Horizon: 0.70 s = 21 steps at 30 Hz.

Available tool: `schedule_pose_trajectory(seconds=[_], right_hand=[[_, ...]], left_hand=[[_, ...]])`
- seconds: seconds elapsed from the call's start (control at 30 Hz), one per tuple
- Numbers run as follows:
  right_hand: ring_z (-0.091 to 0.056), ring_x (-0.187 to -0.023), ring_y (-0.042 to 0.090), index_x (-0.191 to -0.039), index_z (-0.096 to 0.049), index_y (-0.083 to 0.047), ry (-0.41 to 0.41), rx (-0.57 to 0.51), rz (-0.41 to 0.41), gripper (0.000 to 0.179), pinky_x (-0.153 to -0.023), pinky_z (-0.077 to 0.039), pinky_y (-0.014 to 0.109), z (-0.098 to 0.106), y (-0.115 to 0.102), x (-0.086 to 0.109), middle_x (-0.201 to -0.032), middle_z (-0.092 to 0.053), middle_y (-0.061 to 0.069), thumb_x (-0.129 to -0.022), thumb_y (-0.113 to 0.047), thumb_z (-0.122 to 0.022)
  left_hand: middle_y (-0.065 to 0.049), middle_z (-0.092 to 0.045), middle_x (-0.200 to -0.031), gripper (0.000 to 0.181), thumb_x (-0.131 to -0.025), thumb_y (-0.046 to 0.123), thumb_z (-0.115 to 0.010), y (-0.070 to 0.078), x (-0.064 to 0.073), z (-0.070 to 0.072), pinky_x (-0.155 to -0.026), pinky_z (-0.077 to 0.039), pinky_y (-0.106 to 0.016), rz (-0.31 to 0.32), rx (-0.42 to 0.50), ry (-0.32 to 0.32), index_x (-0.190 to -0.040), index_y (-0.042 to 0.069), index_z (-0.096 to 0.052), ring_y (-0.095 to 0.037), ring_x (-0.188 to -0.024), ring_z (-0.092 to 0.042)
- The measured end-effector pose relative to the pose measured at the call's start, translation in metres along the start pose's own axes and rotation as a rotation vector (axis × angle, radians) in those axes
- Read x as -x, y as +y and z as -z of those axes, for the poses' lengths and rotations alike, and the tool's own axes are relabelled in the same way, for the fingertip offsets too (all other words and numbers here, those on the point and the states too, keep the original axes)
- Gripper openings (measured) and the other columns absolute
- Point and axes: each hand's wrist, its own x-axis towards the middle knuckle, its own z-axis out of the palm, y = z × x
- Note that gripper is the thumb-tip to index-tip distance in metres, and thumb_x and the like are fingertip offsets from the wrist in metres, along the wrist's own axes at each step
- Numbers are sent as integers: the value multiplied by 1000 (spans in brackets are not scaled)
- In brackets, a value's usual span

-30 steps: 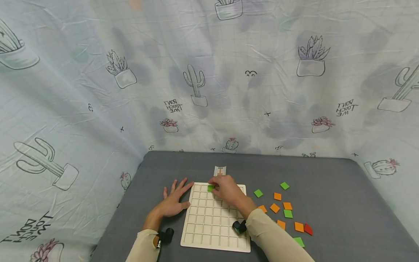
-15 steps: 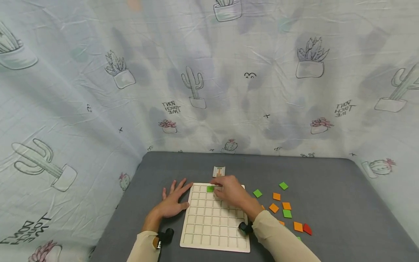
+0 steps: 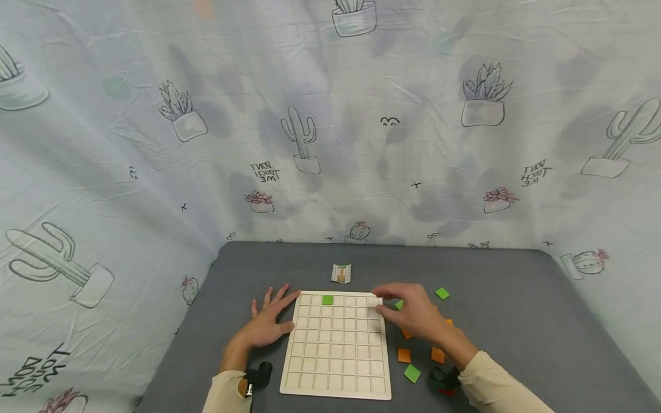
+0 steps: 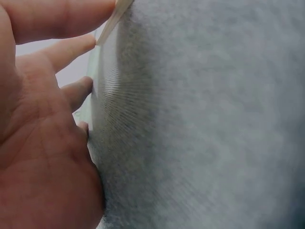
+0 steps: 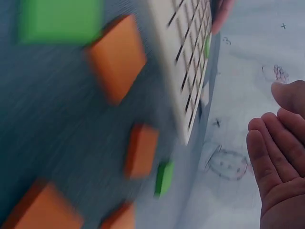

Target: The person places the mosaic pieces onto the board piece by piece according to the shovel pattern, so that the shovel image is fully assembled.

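A pale wooden grid board [image 3: 335,350] lies on the grey table, one green square tile [image 3: 327,300] in its top row. My left hand [image 3: 262,327] is spread flat, thumb and index fingertips right at the board's left edge; the left wrist view shows the thumb [image 4: 62,19] at that edge. Past the board's right edge, my right hand [image 3: 413,312] hovers over loose tiles, fingers loosely bent and apart from the thumb. In the right wrist view that hand [image 5: 281,167] holds nothing, with a blurred orange tile [image 5: 116,59] and others below.
Behind the board lies a small printed card [image 3: 341,273]. Loose tiles lie right of the board, among them an orange one [image 3: 404,355], a green one [image 3: 412,373] and a farther green one [image 3: 442,293]. A patterned curtain [image 3: 330,132] hangs round the table.
My right hand has let go of the green tile, leaving it in the board's top row, and moved right over the loose tiles. The left hand stays at the board's edge.
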Motion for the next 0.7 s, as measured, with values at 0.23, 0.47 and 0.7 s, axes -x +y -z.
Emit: schedule_pose_trajectory(seconds=[0.23,0.47,0.7], right_hand=[[-81,-104,28,-126,-81,-17,56,59,-50,34,-87,-67,48,31,14,32,-123,-82,0,-93,-15,-88],[-81,-102,27,-124,-82,-16,119,100,-49,34,-86,-67,49,57,25,53,-119,-83,3,-91,-11,-89],[-80,-101,22,-124,-82,-20,158,133,-45,36,-85,-68,42,76,40,66,-118,-83,0,-90,-12,-91]], left_hand=[[-21,-14,-183,77,-99,12,-74,3,1,2,-121,21,-80,23,-30,-16,-170,18,-44,-55,-168,11],[-22,-15,-183,75,-99,14,-75,0,1,0,-121,21,-81,23,-19,-14,-168,20,-47,-55,-167,12],[-23,-17,-182,75,-98,14,-76,-1,3,-3,-121,20,-82,14,-18,-5,-168,20,-48,-56,-167,10]])
